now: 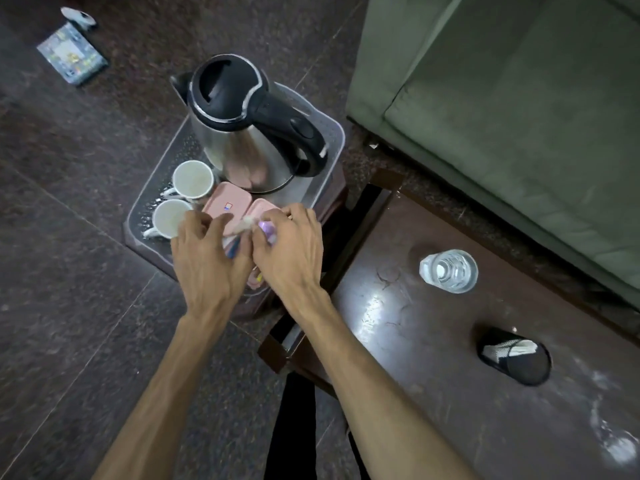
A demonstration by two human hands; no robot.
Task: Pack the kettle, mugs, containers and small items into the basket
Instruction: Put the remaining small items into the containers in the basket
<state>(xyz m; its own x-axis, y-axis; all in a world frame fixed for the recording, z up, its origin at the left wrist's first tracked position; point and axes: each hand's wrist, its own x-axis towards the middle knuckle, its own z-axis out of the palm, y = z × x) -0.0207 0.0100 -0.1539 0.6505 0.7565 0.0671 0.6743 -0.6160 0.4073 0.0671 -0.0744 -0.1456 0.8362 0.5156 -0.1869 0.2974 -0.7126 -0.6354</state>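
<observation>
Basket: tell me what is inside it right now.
The basket holds a steel kettle, two white mugs and two pink containers. Both hands cover its near end, so the small items under them show only as scraps of purple and blue.

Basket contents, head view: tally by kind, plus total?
Kettle: 1
White mugs: 2
Pink containers: 2
Small items under the hands, partly hidden, count unclear: at least 1 purple item
Total clearly visible in the basket: 6

Bare forearms, no sleeves, dark trousers
</observation>
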